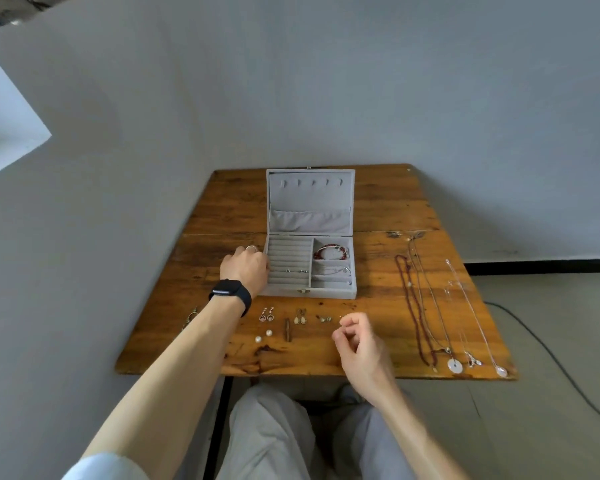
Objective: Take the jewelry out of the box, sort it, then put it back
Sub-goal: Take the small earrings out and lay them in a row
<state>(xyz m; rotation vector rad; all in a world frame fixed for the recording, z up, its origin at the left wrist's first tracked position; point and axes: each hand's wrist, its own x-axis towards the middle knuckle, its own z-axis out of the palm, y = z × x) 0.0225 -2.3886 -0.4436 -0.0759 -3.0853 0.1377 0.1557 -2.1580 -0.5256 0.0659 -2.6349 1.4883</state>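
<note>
Your knees in grey trousers (291, 434) sit nearest, tucked under the front edge of the wooden bench (222, 209). Right hand (359, 344) hovers low over the bench front, thumb and forefinger pinched together; something thin and gold shows at the fingertips, too small to tell what it is. Left hand (246, 270), black watch (230, 295) on the wrist, curls against the left wall of the grey jewelry box (310, 233); you cannot tell whether it grips anything.

Box stands open, lid upright, at the bench's middle. Ring rolls on its left side hold two small pieces (294, 271). Right compartments: a red bead bracelet (330, 251) in the far one, a silver bangle (333, 270) in the next.

Front of the box, laid in a row on the bench: red drop earrings (266, 314), pale oval earrings (300, 317), small studs (324, 319); nearer you, two pearl studs (263, 336) and a dark bar piece (287, 329). One more earring (190, 317) peeks out left of your forearm.

Necklaces lie stretched lengthwise on the right side: a dark red bead strand (414, 306), a chain with white disc pendant (454, 365), silver chains (471, 306)
</note>
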